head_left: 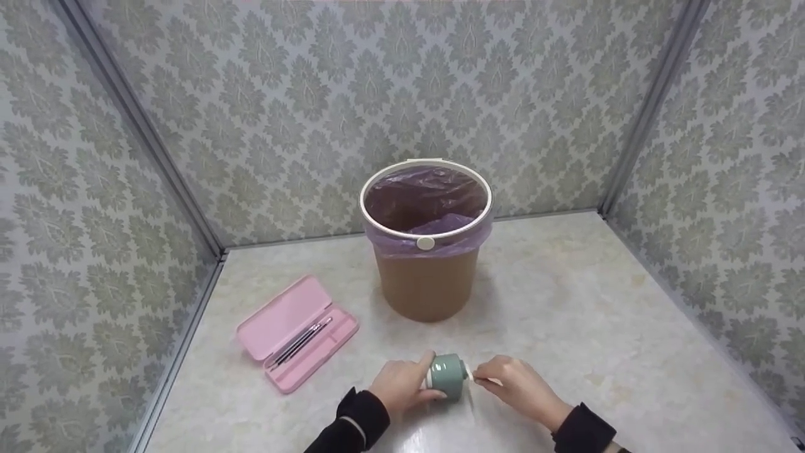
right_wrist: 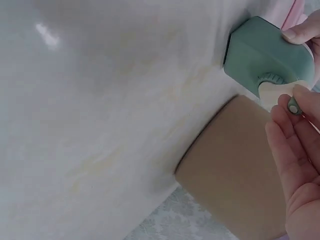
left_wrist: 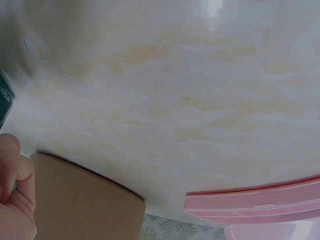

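Observation:
My left hand [head_left: 402, 385] grips a green hand-crank pencil sharpener [head_left: 447, 376] by its cream end, thumb on one side, low in the middle of the head view. The sharpener lies sideways at the table's front. Its cream crank arm [right_wrist: 270, 91] faces my right hand [head_left: 517, 385], whose thumb and fingers pinch the small green knob [right_wrist: 294, 106] on the crank. In the left wrist view only part of the left hand [left_wrist: 15, 190] shows, beside a lettered green edge of the sharpener [left_wrist: 5, 102]. Whether a pencil is inside cannot be seen.
A brown bin [head_left: 427, 286] with a cream rim and purple liner stands behind the hands. To the left lies an opened pink pencil case [head_left: 286, 321] holding dark pencils [head_left: 299, 345]. Patterned panels enclose the pale table [head_left: 566, 302] at the back and sides.

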Demonstrator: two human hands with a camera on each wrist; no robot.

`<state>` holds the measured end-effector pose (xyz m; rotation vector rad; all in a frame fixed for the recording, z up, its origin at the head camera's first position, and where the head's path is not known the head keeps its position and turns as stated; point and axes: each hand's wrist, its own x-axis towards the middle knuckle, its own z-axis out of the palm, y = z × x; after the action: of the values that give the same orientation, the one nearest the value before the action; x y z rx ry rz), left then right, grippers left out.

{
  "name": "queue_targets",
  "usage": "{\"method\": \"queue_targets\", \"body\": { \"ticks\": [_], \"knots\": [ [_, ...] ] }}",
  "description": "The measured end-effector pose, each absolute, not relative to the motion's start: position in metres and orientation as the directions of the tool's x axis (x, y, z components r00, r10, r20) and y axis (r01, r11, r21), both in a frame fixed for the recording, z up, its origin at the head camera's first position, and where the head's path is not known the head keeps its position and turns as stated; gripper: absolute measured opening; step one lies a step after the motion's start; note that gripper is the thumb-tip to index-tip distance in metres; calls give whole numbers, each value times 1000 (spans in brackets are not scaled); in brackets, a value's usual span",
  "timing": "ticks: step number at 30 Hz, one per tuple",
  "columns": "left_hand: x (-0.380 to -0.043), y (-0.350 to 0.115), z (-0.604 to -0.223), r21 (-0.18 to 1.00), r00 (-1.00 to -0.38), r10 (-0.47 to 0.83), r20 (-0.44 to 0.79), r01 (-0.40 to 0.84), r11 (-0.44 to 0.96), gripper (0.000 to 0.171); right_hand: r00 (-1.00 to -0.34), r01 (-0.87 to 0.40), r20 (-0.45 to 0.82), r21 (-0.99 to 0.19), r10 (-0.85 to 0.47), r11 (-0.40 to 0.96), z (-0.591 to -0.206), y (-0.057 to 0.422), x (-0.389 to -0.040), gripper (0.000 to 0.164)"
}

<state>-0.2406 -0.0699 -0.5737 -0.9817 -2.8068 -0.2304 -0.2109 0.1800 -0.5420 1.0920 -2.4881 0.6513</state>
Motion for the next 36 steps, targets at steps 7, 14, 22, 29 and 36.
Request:
{"method": "queue_targets", "body": {
  "ticks": [7, 14, 22, 29, 36],
  "knots": [
    [-243, -70, -572, 93, -772, 606, 192, 629, 772, 68, -652, -744, 487, -262, -581, 615, -532, 179, -225, 7],
    [-245, -72, -570, 71, -753, 624, 210, 648, 758, 67, -661, -722, 526, -255, -535, 643, -530, 173, -243, 7],
    [-244, -72, -572, 86, -753, 626, 203, 650, 755, 67, -692, -694, 506, -273, -514, 666, -536, 169, -257, 7],
    [-244, -71, -574, 83, -741, 633, 222, 662, 745, 68, -719, -670, 472, -276, -510, 689, -539, 170, -261, 7],
    [-243, -70, -576, 93, -739, 632, 233, 663, 742, 67, -734, -655, 454, -278, -505, 703, -543, 169, -262, 7]
  ]
}}
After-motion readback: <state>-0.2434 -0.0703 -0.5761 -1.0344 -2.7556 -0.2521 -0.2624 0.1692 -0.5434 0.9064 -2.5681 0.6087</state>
